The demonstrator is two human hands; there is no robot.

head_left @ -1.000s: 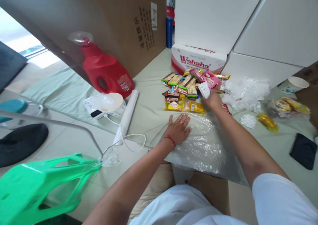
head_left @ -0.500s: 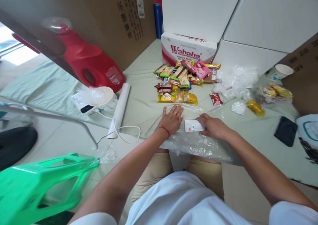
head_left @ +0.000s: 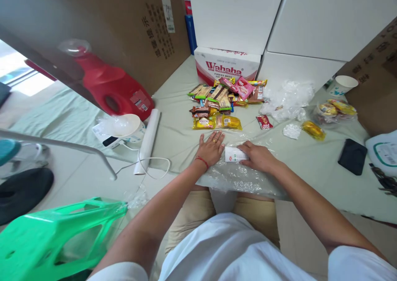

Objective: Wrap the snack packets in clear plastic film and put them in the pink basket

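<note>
While a white cloth shirt fills the bottom middle of the frame, tan trousers show just past it. At the lower left is a bright green plastic stool. A thin, shiny, clear plastic sheet lies at the near edge of the worktop, which has a pale green cloth on it.

The left hand wears a red string bracelet and rests flat by the sheet. Its fingers are a bit apart and hold nothing. Just beside it, the right hand has its fingers close together, holding the right end of a small flat white packet with red and green marks. That packet is just below the middle of the frame, over the clear sheet.

On the right side of the frame is a flat black pouch. Left of the hands is a long white roll.

Past the left hand lie two yellow wrapped snacks. Past the right hand, a small shiny red packet lies alone. Farther up is a messy heap of bright snack packets, with crumpled clear plastic to its right. Behind the heap stands a red and white cardboard box. At the upper left is a big red plastic jug.
</note>
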